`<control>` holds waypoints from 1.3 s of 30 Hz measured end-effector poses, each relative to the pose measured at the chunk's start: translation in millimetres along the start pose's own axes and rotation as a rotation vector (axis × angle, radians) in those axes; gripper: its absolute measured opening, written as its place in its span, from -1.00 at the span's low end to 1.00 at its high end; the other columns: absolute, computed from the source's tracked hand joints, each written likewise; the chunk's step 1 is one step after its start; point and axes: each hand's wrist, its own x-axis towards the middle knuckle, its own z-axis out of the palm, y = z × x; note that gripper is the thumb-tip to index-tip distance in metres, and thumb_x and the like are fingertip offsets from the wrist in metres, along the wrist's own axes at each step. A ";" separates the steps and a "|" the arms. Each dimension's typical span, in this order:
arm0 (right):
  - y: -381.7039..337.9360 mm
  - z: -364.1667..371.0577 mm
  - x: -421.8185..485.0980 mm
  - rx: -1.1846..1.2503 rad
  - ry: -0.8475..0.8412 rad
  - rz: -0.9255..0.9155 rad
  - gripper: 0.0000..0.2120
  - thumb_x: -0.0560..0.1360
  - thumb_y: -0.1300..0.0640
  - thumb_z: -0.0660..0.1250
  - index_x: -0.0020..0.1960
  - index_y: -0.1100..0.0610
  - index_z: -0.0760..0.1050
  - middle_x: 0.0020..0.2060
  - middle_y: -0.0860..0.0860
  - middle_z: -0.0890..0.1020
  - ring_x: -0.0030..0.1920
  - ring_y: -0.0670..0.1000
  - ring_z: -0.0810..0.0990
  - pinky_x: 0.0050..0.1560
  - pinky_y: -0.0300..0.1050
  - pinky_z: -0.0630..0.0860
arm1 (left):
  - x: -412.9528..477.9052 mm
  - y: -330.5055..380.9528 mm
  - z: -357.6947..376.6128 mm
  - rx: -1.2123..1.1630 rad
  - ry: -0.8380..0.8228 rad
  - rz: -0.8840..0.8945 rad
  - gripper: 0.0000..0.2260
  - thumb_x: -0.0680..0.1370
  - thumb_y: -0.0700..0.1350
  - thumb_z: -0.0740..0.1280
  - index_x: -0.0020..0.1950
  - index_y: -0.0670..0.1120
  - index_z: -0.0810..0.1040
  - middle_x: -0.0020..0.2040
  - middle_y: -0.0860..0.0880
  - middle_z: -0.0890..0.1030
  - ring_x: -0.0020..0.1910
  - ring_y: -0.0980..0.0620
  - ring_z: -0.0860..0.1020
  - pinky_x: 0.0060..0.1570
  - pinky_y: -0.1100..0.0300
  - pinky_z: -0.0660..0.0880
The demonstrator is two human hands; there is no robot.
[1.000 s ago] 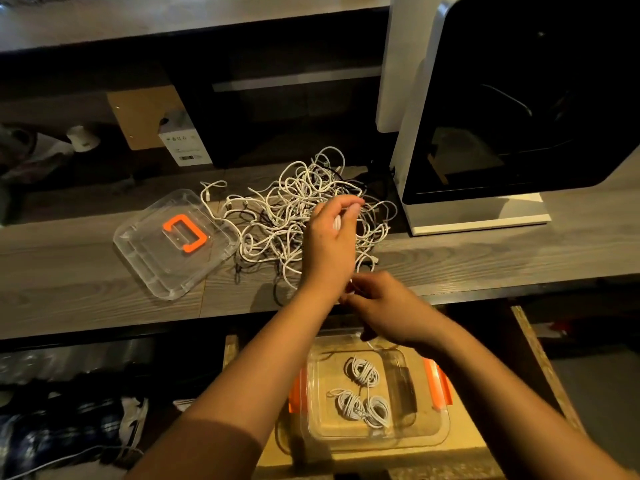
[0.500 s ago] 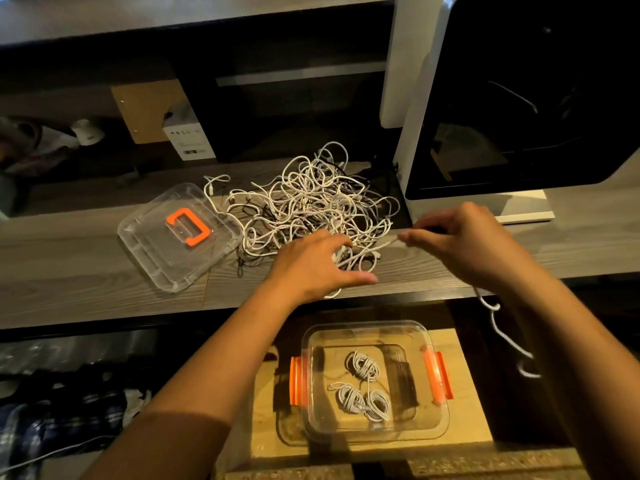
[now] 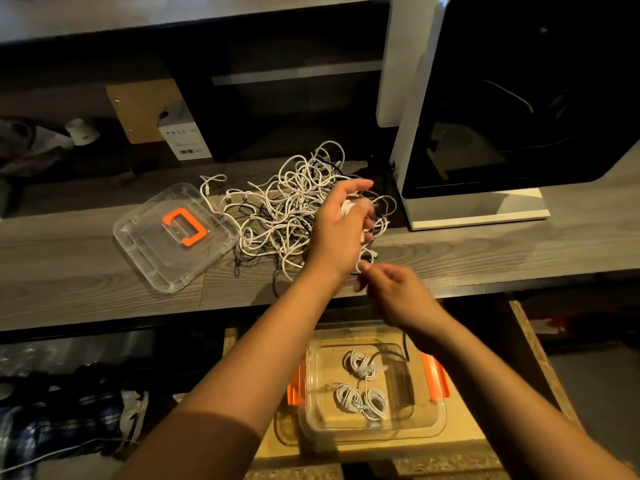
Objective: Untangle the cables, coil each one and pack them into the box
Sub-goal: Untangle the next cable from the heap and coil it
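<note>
A white cable is wound around the left hand [image 3: 341, 230], closed on it as a spool, and fed by the right hand [image 3: 391, 289], pinched at five o'clock. The tangle [image 3: 287, 209] lies on the surface [image 3: 86, 278]; three coils [image 3: 360, 386] are kept in the box [image 3: 433, 420].

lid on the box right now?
No. The clear lid with the orange handle lies on the desk beside the cable tangle, while the box sits open below.
</note>
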 end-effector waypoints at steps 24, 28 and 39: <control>-27.9 -30.3 6.6 -0.209 -0.093 -0.385 -0.82 0.50 0.18 0.32 -0.10 0.27 0.37 -0.32 -0.02 0.54 -0.39 -0.21 0.49 -0.39 -0.36 0.37 | -4.2 -2.1 -22.3 -0.059 -0.552 -0.524 -0.38 0.43 0.34 0.18 0.33 -0.04 0.30 -0.31 -0.01 0.56 -0.42 0.04 0.49 -0.57 0.32 0.37; -31.0 -39.3 8.6 0.026 0.009 -0.351 -0.87 0.52 0.22 0.27 -0.16 0.20 0.34 -0.40 0.03 0.47 -0.49 -0.19 0.41 -0.51 -0.36 0.31 | -15.9 -2.5 -17.0 -0.119 -0.438 -0.368 -0.86 0.54 -0.15 0.28 0.06 -0.09 0.39 -0.15 -0.10 0.53 -0.35 0.05 0.57 -0.38 0.29 0.52; -21.2 -51.2 9.6 -0.175 -0.028 -0.311 -0.88 0.48 0.18 0.32 -0.18 0.21 0.54 -0.40 0.14 0.54 -0.46 -0.14 0.39 -0.45 -0.30 0.33 | -19.4 -3.3 -29.3 0.857 -0.515 -0.047 -0.92 0.63 -0.04 0.11 -0.02 -0.02 0.30 -0.25 0.00 0.48 -0.35 0.06 0.46 -0.21 -0.05 0.48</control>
